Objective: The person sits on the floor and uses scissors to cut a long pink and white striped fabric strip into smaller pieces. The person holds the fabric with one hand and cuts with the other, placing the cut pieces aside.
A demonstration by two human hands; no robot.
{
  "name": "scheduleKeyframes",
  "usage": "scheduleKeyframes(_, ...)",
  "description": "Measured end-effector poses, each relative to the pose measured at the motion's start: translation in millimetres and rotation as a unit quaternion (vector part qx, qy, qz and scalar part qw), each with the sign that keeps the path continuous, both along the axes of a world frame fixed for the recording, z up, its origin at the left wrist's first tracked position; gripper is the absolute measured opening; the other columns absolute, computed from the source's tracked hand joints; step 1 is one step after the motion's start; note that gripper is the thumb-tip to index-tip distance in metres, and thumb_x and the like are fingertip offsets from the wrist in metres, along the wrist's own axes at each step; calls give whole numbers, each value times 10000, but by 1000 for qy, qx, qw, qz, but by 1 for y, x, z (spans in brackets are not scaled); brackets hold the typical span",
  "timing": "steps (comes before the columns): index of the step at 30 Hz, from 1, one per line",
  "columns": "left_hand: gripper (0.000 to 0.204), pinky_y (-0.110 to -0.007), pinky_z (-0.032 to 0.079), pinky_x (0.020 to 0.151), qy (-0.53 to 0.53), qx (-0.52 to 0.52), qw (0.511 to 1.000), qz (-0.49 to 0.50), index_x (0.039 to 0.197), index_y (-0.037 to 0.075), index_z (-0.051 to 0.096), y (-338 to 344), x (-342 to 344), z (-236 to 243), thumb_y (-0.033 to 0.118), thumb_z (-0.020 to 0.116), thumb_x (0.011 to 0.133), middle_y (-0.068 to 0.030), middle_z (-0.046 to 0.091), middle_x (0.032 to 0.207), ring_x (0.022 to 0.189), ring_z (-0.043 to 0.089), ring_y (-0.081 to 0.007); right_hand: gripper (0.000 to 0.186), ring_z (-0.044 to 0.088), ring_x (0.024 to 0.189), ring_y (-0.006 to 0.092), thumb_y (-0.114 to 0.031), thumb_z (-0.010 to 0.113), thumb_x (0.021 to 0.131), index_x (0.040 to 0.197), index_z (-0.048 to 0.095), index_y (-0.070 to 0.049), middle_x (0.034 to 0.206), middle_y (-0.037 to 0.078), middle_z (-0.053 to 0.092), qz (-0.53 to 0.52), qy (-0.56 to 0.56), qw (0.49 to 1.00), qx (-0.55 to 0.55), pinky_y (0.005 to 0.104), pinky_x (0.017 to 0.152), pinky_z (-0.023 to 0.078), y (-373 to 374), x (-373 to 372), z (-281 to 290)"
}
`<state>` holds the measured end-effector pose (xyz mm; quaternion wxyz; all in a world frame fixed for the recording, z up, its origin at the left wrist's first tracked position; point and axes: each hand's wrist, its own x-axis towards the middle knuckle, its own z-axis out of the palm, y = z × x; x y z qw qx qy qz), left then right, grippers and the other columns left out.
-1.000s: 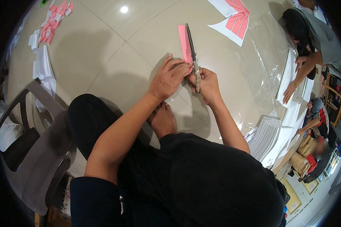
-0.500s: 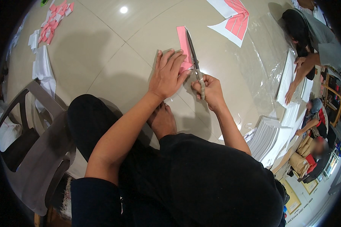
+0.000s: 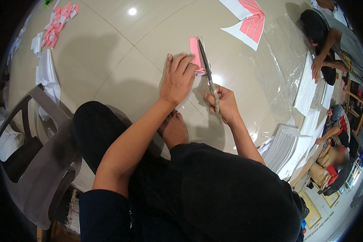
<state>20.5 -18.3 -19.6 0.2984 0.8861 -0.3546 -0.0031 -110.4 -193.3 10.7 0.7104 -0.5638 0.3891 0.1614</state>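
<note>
My right hand [image 3: 225, 105] is closed round the wrapped handles of a large pair of scissors [image 3: 207, 64], whose blades point away from me. The blades run along the right edge of a narrow pink strip with a white edge [image 3: 194, 47]. From the left, my left hand [image 3: 176, 80] grips the strip's near part with thumb and fingertips. A small folded piece of the strip shows by the thumb, and a thin pale offcut hangs beside the blades. Whether the blades are fully closed is hard to see.
A pink and white sheet [image 3: 252, 23] lies ahead on the tiled floor [image 3: 121, 52]. Pink and white pieces [image 3: 57, 26] are at far left, above a grey plastic chair [image 3: 40, 157]. Stacked white sheets [image 3: 284, 147] lie right, near clear plastic and other people working.
The pink strip and the scissors have come slightly nearer to me. At the right, a person's hands have drawn back from the white sheets.
</note>
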Motion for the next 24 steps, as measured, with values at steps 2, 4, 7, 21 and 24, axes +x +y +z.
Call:
scheduleKeyframes(2, 196, -652, 285, 1337, 6, 13, 1000, -5, 1214, 124, 687, 2, 0, -1, 164, 720, 1025, -55, 615, 1518, 1496, 502, -305, 257, 561, 536, 78, -127, 863, 939, 927, 619, -46, 727, 19, 655, -6, 6, 1000, -5, 256, 485, 422, 3, -7, -1)
scheduleKeyframes(4, 214, -653, 275, 1342, 19, 9, 1000, -2, 1243, 116, 663, 2, 0, -2, 154, 701, 1036, -64, 610, 1561, 1515, 495, -316, 259, 565, 541, 79, -134, 864, 937, 937, 622, -42, 738, 20, 658, -5, 14, 1000, -7, 256, 489, 433, 4, -16, 1)
scheduleKeyframes(7, 232, -653, 259, 1348, 52, -21, 998, 12, 1283, 106, 627, 2, 0, -3, 139, 666, 1057, -73, 603, 1590, 1522, 495, -323, 262, 576, 548, 83, -141, 865, 934, 952, 627, -33, 752, 25, 663, -11, 24, 1000, -6, 257, 494, 449, 8, -24, 3)
scheduleKeyframes(21, 235, -634, 322, 1325, 54, -125, 991, -11, 1319, 67, 567, 4, -2, -13, 106, 628, 1095, -150, 628, 1565, 1462, 570, -369, 258, 598, 575, 102, -140, 862, 938, 985, 649, -2, 783, 44, 685, -31, 22, 999, 5, 272, 519, 466, 32, -9, 1)
scheduleKeyframes(24, 228, -602, 386, 1298, 92, -182, 979, -11, 1311, 39, 529, 7, 0, -18, 62, 618, 1103, -216, 600, 1593, 1438, 594, -425, 254, 598, 577, 102, -135, 863, 940, 983, 649, -6, 790, 44, 688, -32, 23, 999, 0, 272, 519, 463, 34, -20, 0)
